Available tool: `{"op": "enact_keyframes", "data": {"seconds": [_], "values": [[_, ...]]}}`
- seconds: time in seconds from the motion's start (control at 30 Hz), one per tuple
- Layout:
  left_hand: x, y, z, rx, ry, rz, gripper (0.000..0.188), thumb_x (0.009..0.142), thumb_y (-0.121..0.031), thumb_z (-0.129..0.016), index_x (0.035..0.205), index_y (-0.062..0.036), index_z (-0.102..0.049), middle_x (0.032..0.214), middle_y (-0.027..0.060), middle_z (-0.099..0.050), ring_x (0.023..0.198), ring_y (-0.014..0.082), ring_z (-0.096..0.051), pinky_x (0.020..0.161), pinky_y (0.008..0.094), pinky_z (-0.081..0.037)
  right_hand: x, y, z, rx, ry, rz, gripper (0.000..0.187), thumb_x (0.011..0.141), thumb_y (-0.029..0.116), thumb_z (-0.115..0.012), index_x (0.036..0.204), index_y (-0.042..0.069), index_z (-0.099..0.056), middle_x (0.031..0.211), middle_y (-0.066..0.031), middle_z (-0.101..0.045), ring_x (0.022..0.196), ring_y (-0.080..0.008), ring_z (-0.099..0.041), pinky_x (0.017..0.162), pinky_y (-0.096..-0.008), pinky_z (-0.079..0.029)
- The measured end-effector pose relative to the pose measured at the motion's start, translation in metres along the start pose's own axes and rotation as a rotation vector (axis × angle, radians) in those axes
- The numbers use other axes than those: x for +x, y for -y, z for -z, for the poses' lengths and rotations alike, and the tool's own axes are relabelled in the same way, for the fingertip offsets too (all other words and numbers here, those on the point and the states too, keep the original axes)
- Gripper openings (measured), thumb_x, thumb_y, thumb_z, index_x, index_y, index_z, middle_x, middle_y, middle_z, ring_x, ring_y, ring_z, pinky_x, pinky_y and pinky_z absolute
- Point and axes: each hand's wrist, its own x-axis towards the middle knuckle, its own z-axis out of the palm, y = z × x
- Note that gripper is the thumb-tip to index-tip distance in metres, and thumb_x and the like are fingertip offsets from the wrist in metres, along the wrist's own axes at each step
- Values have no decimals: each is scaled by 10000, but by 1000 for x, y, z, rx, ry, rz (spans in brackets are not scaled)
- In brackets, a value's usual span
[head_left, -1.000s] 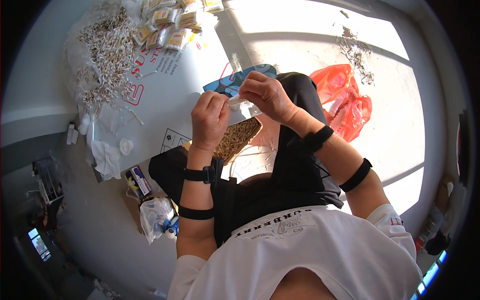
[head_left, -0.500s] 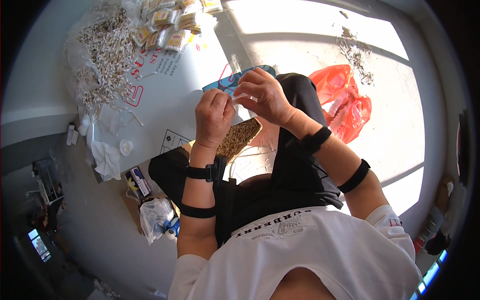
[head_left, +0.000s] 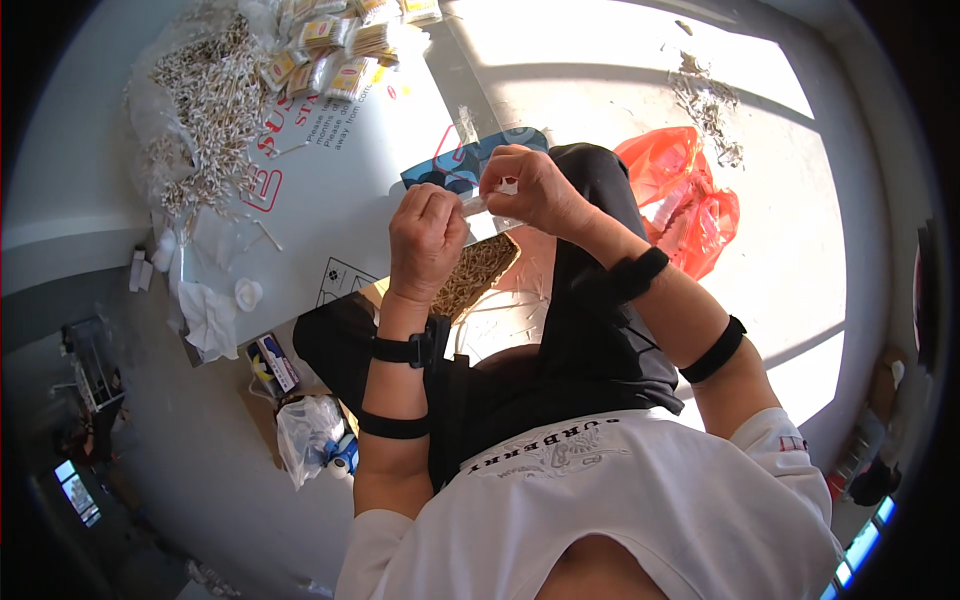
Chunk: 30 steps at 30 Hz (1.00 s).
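Note:
A small piece of clear plastic film (head_left: 473, 206) stretches between my two hands, above the near right corner of the table. My left hand (head_left: 428, 232) is closed, its fingertips pinching the film's left end. On the other side, my right hand (head_left: 535, 195) pinches the film between thumb and forefinger, with the remaining fingers curled. Whether anything lies inside the film is too small to tell. Below my left hand, a box packed with thin brown sticks (head_left: 478, 272) sits between my legs, partly hidden by that hand.
A big heap of cotton swabs (head_left: 215, 105) in a clear bag lies on the grey printed table (head_left: 345, 210). Filled swab packets (head_left: 350, 78) are piled behind it, and crumpled white tissue (head_left: 208, 320) hangs at the left edge. Right of my leg stands a red plastic bag (head_left: 690, 205).
My right hand has dropped slightly and its fingers have curled in more, still pinching the film. My left hand stays nearly in place, holding its end.

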Motion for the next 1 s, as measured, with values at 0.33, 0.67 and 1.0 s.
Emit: {"op": "enact_keyframes", "data": {"seconds": [0.33, 0.67, 1.0], "values": [[-4, 0, -4, -90, -17, 73, 155, 687, 81, -619, 782, -25, -556, 773, 89, -545, 721, 285, -553, 629, 378, -474, -14, 0, 6, -6, -89, 202, 84, 751, -5, -673, 809, 17, -617, 809, -69, -541, 749, -204, -560, 667, -299, -467], [10, -5, -9, 49, 20, -40, 168, 662, 78, -615, 769, -23, -534, 791, 86, -529, 755, 280, -549, 642, 377, -482, -9, 2, 1, -67, -89, 256, 95, 753, 16, -651, 807, 29, -575, 770, -102, -517, 709, -303, -574, 622, -367, -471], [-2, 3, 9, -7, 9, 70, 145, 688, 78, -620, 761, -18, -541, 778, 90, -524, 727, 273, -554, 625, 363, -477, -10, 0, 2, -2, -26, 235, 72, 807, 9, -635, 813, 7, -564, 803, -79, -520, 706, -229, -553, 628, -310, -459]]}}
